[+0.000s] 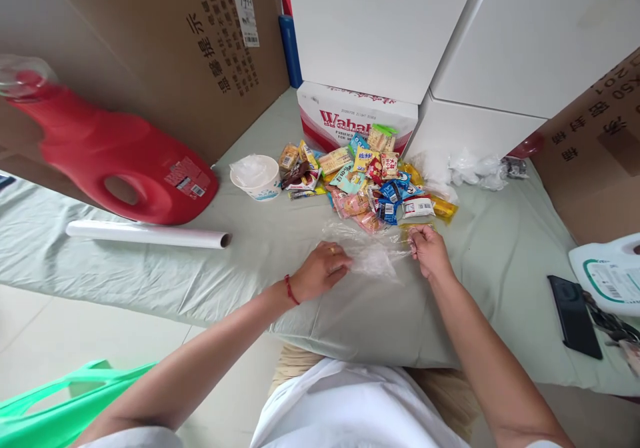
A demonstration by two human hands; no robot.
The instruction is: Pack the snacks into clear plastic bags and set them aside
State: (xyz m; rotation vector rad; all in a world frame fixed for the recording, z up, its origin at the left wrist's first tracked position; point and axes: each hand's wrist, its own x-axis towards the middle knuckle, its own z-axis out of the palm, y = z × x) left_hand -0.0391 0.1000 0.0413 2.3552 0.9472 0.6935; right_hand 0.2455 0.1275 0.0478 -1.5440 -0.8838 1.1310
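A clear plastic bag (373, 255) lies on the pale green sheet (280, 248) between my hands. My left hand (323, 270), with a ring and a red wrist string, is closed on the bag's left end. My right hand (429, 250) pinches the bag's right edge. Just beyond the bag lies a pile of several wrapped snacks and sweets (365, 178).
A red jug (110, 158) lies on its side at left, a white roll (150, 235) before it. A white cup (256, 176) stands beside the snacks. Cardboard and white boxes (380, 28) line the back. A black phone (573, 315) and white jug (610, 275) lie right. A green bag (55, 405) is lower left.
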